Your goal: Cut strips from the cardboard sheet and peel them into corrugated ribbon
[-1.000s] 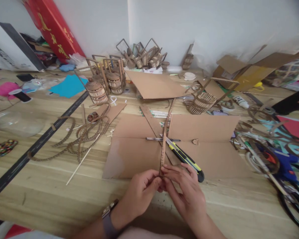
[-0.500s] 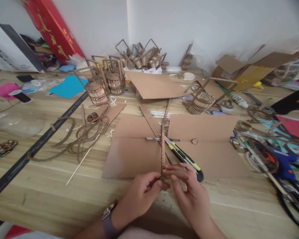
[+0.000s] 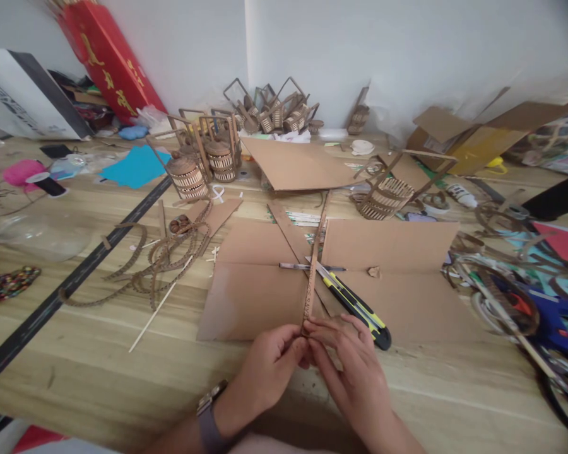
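Both my hands meet low in the middle of the view and pinch the near end of a long, thin corrugated cardboard strip [image 3: 313,271]. My left hand [image 3: 271,369], with a watch on its wrist, grips the strip from the left. My right hand [image 3: 353,372] grips it from the right, fingers closed on it. The strip runs away from me over a flat brown cardboard sheet [image 3: 397,277]. A yellow and black utility knife [image 3: 355,306] lies on that sheet just beyond my right hand, with a pen [image 3: 297,267] crossing under the strip.
Loose cardboard strips [image 3: 163,258] coil on the wooden floor at left. Small cardboard baskets [image 3: 203,164] stand further back, another basket [image 3: 383,192] at right. A blue sheet [image 3: 135,167], a red box [image 3: 108,60], an open carton [image 3: 473,135] and a bicycle model [image 3: 511,302] surround the spot.
My hands stay pinched on the strip's near end, with small finger shifts. The view has tilted slightly, so everything sits a little lower and to the right.
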A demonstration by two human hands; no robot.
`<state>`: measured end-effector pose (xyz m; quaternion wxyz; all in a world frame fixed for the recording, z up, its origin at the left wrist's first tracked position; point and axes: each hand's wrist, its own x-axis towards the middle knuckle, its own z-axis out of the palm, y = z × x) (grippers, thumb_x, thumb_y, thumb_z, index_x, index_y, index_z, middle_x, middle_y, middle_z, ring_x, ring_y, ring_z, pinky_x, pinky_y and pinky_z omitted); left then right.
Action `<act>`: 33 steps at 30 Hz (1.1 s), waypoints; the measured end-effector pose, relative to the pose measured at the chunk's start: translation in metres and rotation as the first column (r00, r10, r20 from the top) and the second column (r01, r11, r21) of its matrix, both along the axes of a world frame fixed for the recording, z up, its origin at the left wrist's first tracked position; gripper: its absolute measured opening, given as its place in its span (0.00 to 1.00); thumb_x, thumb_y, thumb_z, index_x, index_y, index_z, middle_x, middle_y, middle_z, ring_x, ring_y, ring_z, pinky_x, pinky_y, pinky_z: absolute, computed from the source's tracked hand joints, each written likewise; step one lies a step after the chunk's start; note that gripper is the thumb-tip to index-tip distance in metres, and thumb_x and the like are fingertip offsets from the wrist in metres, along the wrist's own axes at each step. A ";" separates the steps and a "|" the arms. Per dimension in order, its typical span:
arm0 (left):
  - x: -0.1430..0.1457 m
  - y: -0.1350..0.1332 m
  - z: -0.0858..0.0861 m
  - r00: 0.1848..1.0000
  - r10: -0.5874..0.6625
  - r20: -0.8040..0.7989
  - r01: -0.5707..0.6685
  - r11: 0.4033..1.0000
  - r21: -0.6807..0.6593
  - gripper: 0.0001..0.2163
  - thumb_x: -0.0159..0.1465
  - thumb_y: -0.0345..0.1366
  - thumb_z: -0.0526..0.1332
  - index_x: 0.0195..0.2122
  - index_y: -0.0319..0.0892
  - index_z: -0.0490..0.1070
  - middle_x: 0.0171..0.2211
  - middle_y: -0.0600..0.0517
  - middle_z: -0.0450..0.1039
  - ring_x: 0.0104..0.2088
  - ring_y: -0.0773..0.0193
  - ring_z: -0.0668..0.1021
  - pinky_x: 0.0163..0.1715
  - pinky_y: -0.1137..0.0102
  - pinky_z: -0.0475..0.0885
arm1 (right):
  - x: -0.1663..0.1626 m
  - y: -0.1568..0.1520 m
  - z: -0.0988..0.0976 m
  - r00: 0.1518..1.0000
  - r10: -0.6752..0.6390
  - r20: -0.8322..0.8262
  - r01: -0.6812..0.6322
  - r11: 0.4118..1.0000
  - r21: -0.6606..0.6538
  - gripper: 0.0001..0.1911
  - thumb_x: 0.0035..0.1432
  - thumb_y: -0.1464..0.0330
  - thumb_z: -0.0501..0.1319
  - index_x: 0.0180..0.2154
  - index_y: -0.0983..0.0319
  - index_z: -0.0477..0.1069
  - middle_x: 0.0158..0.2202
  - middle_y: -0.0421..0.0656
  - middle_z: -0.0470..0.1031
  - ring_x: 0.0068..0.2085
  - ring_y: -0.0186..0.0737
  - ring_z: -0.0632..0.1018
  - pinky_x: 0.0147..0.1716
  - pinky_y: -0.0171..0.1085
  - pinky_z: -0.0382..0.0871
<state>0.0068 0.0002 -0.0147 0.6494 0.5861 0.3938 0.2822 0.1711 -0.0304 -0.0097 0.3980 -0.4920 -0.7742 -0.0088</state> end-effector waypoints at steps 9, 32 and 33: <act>-0.001 -0.004 0.008 0.999 -0.033 0.006 0.032 0.999 0.041 0.19 0.70 0.48 0.54 0.37 0.36 0.76 0.30 0.48 0.77 0.32 0.65 0.77 0.32 0.75 0.69 | 0.000 -0.003 0.004 0.998 -0.042 -0.037 0.042 0.999 -0.002 0.04 0.65 0.72 0.57 0.41 0.57 0.67 0.37 0.38 0.82 0.41 0.36 0.81 0.51 0.44 0.62; 0.001 0.000 0.004 0.999 -0.019 0.030 0.019 1.000 -0.014 0.22 0.68 0.52 0.55 0.44 0.37 0.75 0.36 0.46 0.78 0.34 0.63 0.77 0.35 0.72 0.72 | -0.001 0.000 0.002 0.999 -0.031 0.023 0.031 1.000 -0.001 0.05 0.65 0.72 0.57 0.41 0.56 0.68 0.40 0.39 0.82 0.43 0.39 0.81 0.52 0.45 0.60; 0.001 0.000 0.004 1.000 -0.019 0.025 0.019 1.000 -0.009 0.22 0.68 0.52 0.55 0.43 0.36 0.75 0.35 0.46 0.78 0.33 0.63 0.77 0.35 0.72 0.72 | -0.001 0.000 0.002 0.999 -0.027 0.023 0.027 1.000 0.004 0.06 0.65 0.73 0.57 0.42 0.56 0.68 0.40 0.39 0.82 0.43 0.38 0.81 0.52 0.45 0.60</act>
